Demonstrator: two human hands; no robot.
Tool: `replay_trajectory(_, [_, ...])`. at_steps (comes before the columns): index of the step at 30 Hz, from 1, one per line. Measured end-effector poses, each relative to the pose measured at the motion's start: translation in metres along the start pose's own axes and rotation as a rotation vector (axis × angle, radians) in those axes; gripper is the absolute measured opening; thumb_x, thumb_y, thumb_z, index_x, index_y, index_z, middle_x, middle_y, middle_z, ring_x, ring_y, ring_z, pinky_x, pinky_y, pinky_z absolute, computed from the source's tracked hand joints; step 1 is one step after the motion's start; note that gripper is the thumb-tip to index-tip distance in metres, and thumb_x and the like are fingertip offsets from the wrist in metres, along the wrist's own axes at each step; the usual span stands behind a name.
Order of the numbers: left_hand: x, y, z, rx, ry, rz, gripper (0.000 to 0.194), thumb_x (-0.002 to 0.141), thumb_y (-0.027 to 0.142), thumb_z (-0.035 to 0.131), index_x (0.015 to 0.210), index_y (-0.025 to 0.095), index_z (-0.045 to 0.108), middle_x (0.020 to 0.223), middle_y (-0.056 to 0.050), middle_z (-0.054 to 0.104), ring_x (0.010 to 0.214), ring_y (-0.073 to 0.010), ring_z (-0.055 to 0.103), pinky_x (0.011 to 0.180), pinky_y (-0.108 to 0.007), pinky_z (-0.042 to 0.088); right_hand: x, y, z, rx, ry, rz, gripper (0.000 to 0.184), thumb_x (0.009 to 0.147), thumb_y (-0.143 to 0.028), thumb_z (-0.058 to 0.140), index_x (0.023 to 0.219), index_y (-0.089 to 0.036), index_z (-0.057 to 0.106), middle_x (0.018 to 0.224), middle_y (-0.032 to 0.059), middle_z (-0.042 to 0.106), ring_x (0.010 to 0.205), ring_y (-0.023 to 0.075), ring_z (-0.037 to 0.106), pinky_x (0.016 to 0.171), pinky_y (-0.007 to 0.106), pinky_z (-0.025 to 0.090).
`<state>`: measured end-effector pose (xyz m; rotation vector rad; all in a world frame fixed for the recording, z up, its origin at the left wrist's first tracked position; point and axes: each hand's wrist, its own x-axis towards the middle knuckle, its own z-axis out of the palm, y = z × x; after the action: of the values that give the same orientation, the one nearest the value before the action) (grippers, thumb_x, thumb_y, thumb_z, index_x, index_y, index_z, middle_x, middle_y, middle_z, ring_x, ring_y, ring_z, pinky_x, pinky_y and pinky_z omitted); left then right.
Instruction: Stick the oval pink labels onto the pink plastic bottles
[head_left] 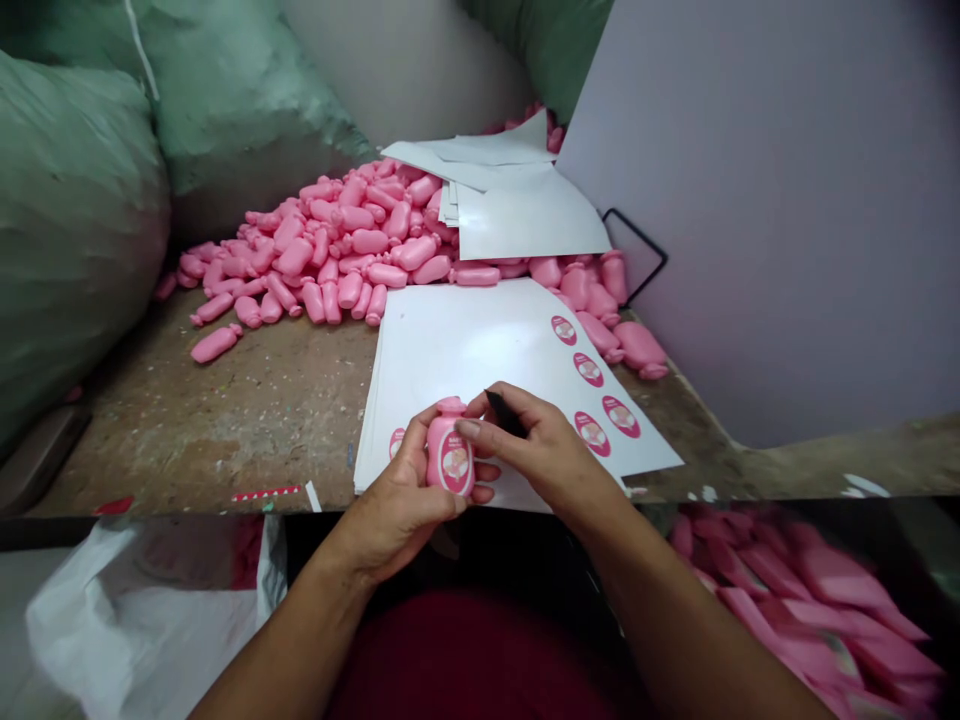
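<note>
My left hand (405, 490) is wrapped around a small pink bottle (438, 455), held upright above the table's front edge. An oval pink-and-white sticker (455, 465) lies on the bottle's front. My right hand (532, 440) is closed on a thin black pointed tool (506, 412), whose exact kind I cannot make out. Its thumb reaches the bottle's upper right side, by the top of the sticker. Beneath both hands is a white sticker sheet (465, 335), with several oval stickers (592, 434) along its right side and one partly hidden at the left hand.
A large heap of pink bottles (337, 230) covers the back of the worktable (300, 410). More white sheets (525, 210) rest on the heap. Green sacks (232, 100) stand at back left, a pale panel (765, 220) at right. Pink pieces (810, 590) lie below right.
</note>
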<state>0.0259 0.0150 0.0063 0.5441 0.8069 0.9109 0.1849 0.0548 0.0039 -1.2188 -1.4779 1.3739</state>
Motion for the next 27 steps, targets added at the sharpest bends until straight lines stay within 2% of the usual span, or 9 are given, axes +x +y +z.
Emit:
replay_trajectory(3, [0.0, -0.002, -0.004, 0.022, -0.01, 0.004, 0.075, 0.061, -0.001, 0.069, 0.127, 0.032, 0.051, 0.122, -0.002, 0.063, 0.096, -0.0136, 0.064, 0.088, -0.03, 0.048, 0.002, 0.001, 0.0, 0.035, -0.031, -0.012, 0.026, 0.08, -0.046, 0.067, 0.085, -0.02, 0.063, 0.077, -0.0019, 0.059, 0.068, 0.0133, 0.052, 0.064, 0.027, 0.042])
replay_trajectory(6, [0.0, -0.003, -0.008, 0.115, -0.023, 0.065, 0.074, 0.066, -0.001, 0.066, 0.129, 0.034, 0.051, 0.131, -0.001, 0.059, 0.102, -0.0146, 0.063, 0.089, -0.029, 0.048, 0.002, -0.001, 0.003, -0.061, 0.01, 0.003, 0.03, 0.077, -0.048, 0.071, 0.08, -0.021, 0.059, 0.069, -0.0044, 0.052, 0.062, 0.0124, 0.046, 0.058, 0.026, 0.037])
replay_trajectory(8, [-0.001, -0.001, -0.009, 0.116, -0.026, 0.081, 0.074, 0.066, -0.003, 0.065, 0.129, 0.034, 0.052, 0.131, 0.0, 0.058, 0.103, -0.0143, 0.063, 0.088, -0.028, 0.049, 0.002, -0.001, 0.004, -0.016, -0.009, 0.012, 0.03, 0.076, -0.047, 0.073, 0.081, -0.022, 0.057, 0.069, -0.0049, 0.051, 0.062, 0.0124, 0.046, 0.056, 0.026, 0.037])
replay_trajectory(11, [0.0, 0.004, -0.009, -0.027, -0.031, 0.037, 0.071, 0.064, -0.002, 0.068, 0.126, 0.028, 0.052, 0.117, -0.002, 0.063, 0.094, -0.0137, 0.065, 0.082, -0.026, 0.052, 0.004, 0.002, 0.004, 0.138, -0.117, 0.046, 0.03, 0.078, -0.045, 0.071, 0.093, -0.022, 0.06, 0.074, -0.0038, 0.057, 0.065, 0.013, 0.053, 0.06, 0.026, 0.042])
replay_trajectory(13, [0.003, 0.006, -0.009, -0.121, -0.022, -0.004, 0.059, 0.071, 0.005, 0.071, 0.124, 0.023, 0.052, 0.106, -0.003, 0.065, 0.086, -0.0149, 0.067, 0.077, -0.027, 0.054, 0.004, 0.005, 0.002, 0.155, -0.156, 0.067, 0.033, 0.077, -0.043, 0.073, 0.1, -0.022, 0.061, 0.072, -0.0048, 0.057, 0.064, 0.013, 0.053, 0.061, 0.026, 0.042])
replay_trajectory(16, [0.006, 0.007, -0.011, -0.202, -0.015, -0.036, 0.035, 0.088, 0.024, 0.064, 0.12, 0.019, 0.053, 0.097, -0.006, 0.067, 0.078, -0.0166, 0.068, 0.071, -0.029, 0.055, 0.004, 0.008, 0.0, 0.03, -0.149, 0.078, 0.039, 0.073, -0.042, 0.077, 0.103, -0.022, 0.062, 0.064, -0.0076, 0.049, 0.062, 0.0128, 0.05, 0.059, 0.025, 0.04])
replay_trajectory(19, [0.008, 0.005, -0.012, -0.207, -0.001, -0.022, 0.022, 0.098, 0.03, 0.05, 0.116, 0.017, 0.055, 0.091, -0.008, 0.068, 0.073, -0.0142, 0.066, 0.069, -0.027, 0.054, 0.002, 0.009, 0.002, -0.128, -0.162, 0.054, 0.049, 0.068, -0.039, 0.082, 0.11, -0.025, 0.062, 0.076, -0.0045, 0.059, 0.071, 0.0153, 0.056, 0.064, 0.027, 0.044])
replay_trajectory(24, [0.009, 0.004, -0.012, -0.216, 0.032, -0.017, 0.021, 0.102, 0.027, 0.042, 0.115, 0.016, 0.055, 0.088, -0.009, 0.07, 0.074, -0.0144, 0.068, 0.07, -0.026, 0.053, 0.001, 0.009, 0.006, -0.227, -0.175, 0.016, 0.054, 0.069, -0.038, 0.083, 0.117, -0.028, 0.06, 0.09, -0.0011, 0.067, 0.079, 0.0183, 0.062, 0.071, 0.03, 0.049])
replay_trajectory(27, [0.008, 0.006, -0.011, -0.281, 0.071, -0.048, 0.023, 0.102, 0.03, 0.042, 0.118, 0.019, 0.055, 0.09, -0.008, 0.071, 0.076, -0.0165, 0.07, 0.071, -0.03, 0.055, -0.001, 0.007, 0.004, -0.204, -0.069, -0.028, 0.045, 0.079, -0.046, 0.073, 0.115, -0.024, 0.057, 0.09, 0.0003, 0.065, 0.078, 0.0182, 0.062, 0.07, 0.031, 0.049])
